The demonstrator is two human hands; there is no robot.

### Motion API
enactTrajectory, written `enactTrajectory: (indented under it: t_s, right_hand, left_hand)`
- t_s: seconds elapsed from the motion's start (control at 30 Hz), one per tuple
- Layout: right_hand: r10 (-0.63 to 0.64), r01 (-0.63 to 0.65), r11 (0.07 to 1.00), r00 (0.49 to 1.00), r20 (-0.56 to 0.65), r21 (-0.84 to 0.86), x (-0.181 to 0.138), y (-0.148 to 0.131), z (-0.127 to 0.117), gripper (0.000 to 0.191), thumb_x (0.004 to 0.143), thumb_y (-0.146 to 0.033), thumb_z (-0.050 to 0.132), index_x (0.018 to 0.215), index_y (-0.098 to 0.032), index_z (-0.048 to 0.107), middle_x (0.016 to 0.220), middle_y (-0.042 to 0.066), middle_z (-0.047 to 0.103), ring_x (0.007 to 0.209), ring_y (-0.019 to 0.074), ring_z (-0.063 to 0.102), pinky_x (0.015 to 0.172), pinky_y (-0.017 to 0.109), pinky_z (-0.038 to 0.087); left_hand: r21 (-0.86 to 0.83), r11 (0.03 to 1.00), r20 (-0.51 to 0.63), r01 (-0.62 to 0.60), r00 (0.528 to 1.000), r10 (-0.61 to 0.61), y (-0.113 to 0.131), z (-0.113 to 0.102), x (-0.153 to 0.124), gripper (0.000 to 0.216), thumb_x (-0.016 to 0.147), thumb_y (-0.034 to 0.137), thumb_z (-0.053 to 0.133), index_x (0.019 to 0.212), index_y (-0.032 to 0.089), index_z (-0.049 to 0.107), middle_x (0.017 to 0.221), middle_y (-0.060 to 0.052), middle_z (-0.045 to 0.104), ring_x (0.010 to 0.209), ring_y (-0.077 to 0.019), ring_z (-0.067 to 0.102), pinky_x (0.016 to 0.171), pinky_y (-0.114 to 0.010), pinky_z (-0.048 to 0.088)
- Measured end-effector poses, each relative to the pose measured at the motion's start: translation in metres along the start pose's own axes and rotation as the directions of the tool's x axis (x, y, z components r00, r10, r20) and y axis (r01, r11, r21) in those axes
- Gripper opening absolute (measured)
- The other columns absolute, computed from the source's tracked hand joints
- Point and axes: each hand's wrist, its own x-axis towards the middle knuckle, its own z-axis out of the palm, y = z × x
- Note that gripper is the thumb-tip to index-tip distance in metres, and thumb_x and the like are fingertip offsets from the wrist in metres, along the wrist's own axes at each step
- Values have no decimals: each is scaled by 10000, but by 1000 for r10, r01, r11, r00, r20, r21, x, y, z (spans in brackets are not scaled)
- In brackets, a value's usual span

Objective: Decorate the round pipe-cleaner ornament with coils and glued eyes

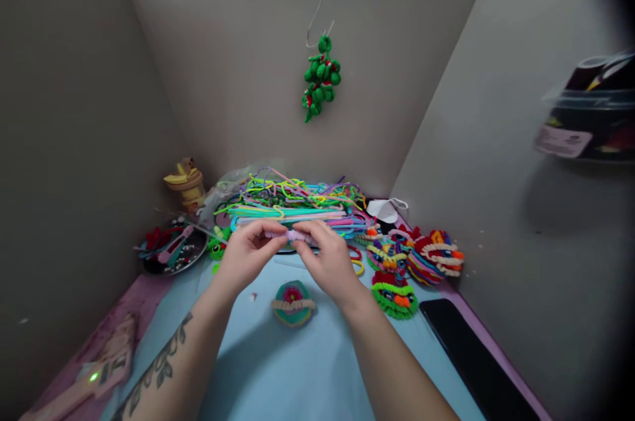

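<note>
A short lilac pipe cleaner piece [294,235], which looks coiled or crimped, is pinched between both hands above the table. My left hand [248,253] grips its left end between thumb and fingers, while my right hand [328,258] closes on the right part. Fingers cover much of the piece. Below, on the blue table cover, lies a round teal craft piece [286,297] with a red-pink centre and a twisted beige band across it. Just beyond my fingertips is a heap of colourful pipe cleaners [292,210].
To the left are a bowl of bits [198,250] and a pink glue gun [112,363] with a green light. Fuzzy round craft pieces [394,294] and a black phone-like slab [471,355] lie right. Grey panels surround the table; a green ornament [321,77] hangs at the back.
</note>
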Motion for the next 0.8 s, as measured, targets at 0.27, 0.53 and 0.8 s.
enactTrajectory:
  t_s: [0.27,0.53,0.8]
  right_hand:
    - [-28,27,997,1000,-2,-69,-1,4,-2,126,875,-154,519,899,-200,633,875,56,662,861,194,601,773,308,463]
    - [-21,21,1000,999,24,-10,0,2,-4,107,814,-128,558,872,-204,607,853,36,622,836,185,578,749,295,456]
    - [-35,35,999,999,23,2,0,2,-6,85,840,-151,565,883,-201,619,854,41,643,843,189,587,752,302,456]
  left_hand:
    - [-25,999,29,33,999,-32,0,4,0,179,726,293,722,854,173,685,855,-42,694,784,-165,633,696,-272,521]
    - [-20,998,40,65,997,-65,-1,8,-2,190,720,320,729,806,160,674,803,-37,680,731,-155,626,654,-256,520]
    - [-30,998,53,46,998,-44,-2,8,-2,151,732,281,721,812,160,677,809,-36,682,737,-153,635,661,-254,530]
